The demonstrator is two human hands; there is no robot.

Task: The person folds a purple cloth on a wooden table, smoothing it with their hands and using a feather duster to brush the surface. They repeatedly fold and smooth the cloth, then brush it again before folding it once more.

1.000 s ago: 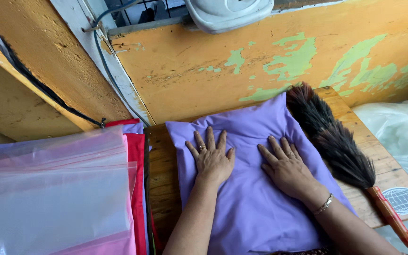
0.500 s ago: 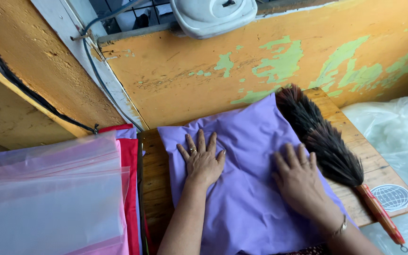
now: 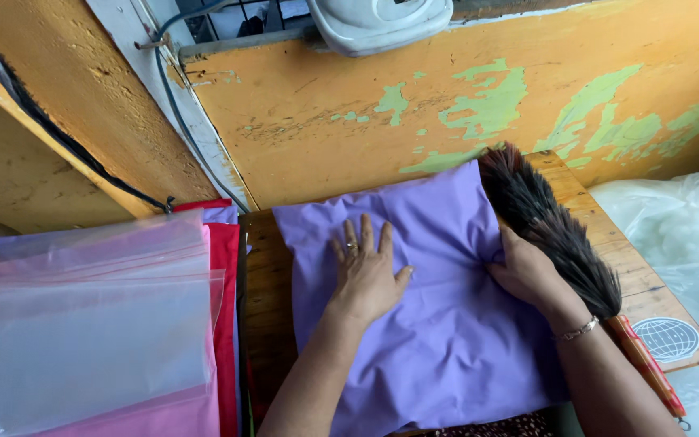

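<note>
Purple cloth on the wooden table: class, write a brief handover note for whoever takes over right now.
Left hand: flat, fingers spread, pressing the middle of the folded purple cloth.
Right hand: at the cloth's right edge, fingers curled at it, beside the dark feather duster.
Cloth lies on the small wooden table; clear plastic bags stacked left.
Done: cloth folded flat. Left: not bagged.

Clear bags [image 3: 82,340]: a stack of flat, transparent plastic bags is seen at the lower left, laid over pink and red cloth.
White bag [image 3: 673,235]: a crumpled, translucent white plastic bag is seen at the right, beyond the table's edge.
Round emblem [image 3: 667,338]: a white globe-like grid on a dark disc is shown near the table's right corner, possibly a printed label.
Screens: none are seen.
</note>
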